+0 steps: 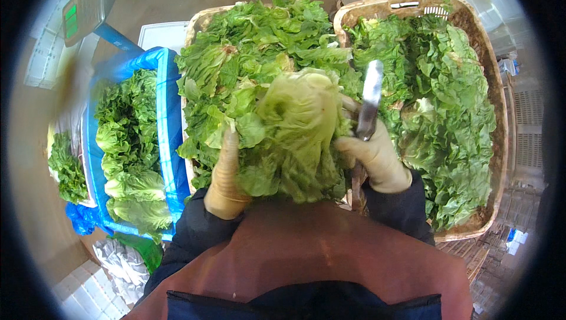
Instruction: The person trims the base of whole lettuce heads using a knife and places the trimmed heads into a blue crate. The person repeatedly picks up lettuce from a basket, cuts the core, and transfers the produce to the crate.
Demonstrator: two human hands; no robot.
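A head of leafy lettuce (305,121) is held up in front of my chest, its pale stem end turned upward and its leaves hanging toward me. My gloved left hand (226,176) grips it from the left, its fingers hidden under the leaves. On the right side, my gloved right hand (378,156) holds a knife (372,92) with its broad blade pointing up and away. Fingers of that hand also touch the lettuce. Behind lies a heap of loose green leaves (265,32) filling a plastic crate (204,16).
On the right, a large dirty crate (497,143) holds more lettuce leaves (455,99). A blue-lined box (170,143) with lettuce heads (132,178) stands left. Beyond it rises a scale display (84,15) on a blue post. White plastic bags (121,267) lie low at left.
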